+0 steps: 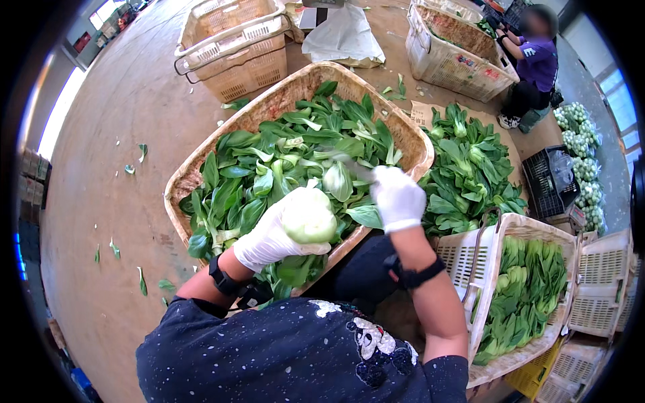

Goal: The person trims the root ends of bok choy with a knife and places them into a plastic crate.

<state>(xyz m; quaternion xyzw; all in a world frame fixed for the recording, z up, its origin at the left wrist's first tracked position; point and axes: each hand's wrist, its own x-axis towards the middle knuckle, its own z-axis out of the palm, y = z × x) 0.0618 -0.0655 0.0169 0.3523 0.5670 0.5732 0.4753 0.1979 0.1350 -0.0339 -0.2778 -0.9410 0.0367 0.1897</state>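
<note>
My left hand (264, 237), in a white glove, holds a head of bok choy (308, 216) with its pale base turned up towards me. To its right my right hand (398, 196), also gloved, grips what looks like a knife (355, 166); its blade is blurred and points left, apart from the held head. Both hands are over a large, stained plastic crate (410, 146). Loose green leaves (237, 171) fill much of it, and a pale-stemmed piece of bok choy (337, 182) lies among them below the blade.
Bok choy heads (468, 171) are heaped on cardboard at the right. Nearer me stands a white crate (458, 257) with bok choy in rows. Stacked crates (242, 65) stand ahead. A co-worker (539, 65) is beside another crate (453, 70). A black crate (552, 186) stands by bagged vegetables (584, 161).
</note>
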